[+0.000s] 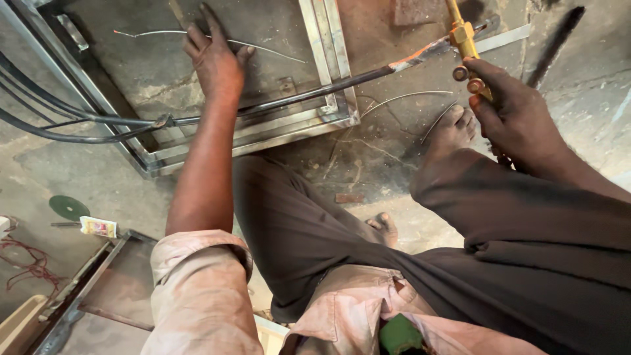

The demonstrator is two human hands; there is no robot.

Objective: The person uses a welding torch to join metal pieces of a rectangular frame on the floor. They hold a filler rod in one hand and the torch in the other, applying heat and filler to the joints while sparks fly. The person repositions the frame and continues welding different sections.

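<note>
My left hand (213,59) reaches forward over the metal frame panel (315,118) on the floor, fingers spread and touching a thin wire rod (269,49) that lies across the sheet inside the frame. My right hand (516,115) grips the brass handle of a gas torch (465,41) with round valve knobs, held at the upper right. Black hoses (79,121) run from the left across the frame toward the torch. My legs in dark trousers and two bare feet (453,128) fill the middle.
A second metal frame (98,276) lies at the lower left. A green disc (68,207) and a small packet (98,227) lie on the concrete floor. Red wire (26,263) coils at the left edge. More thin rods (401,98) lie by my foot.
</note>
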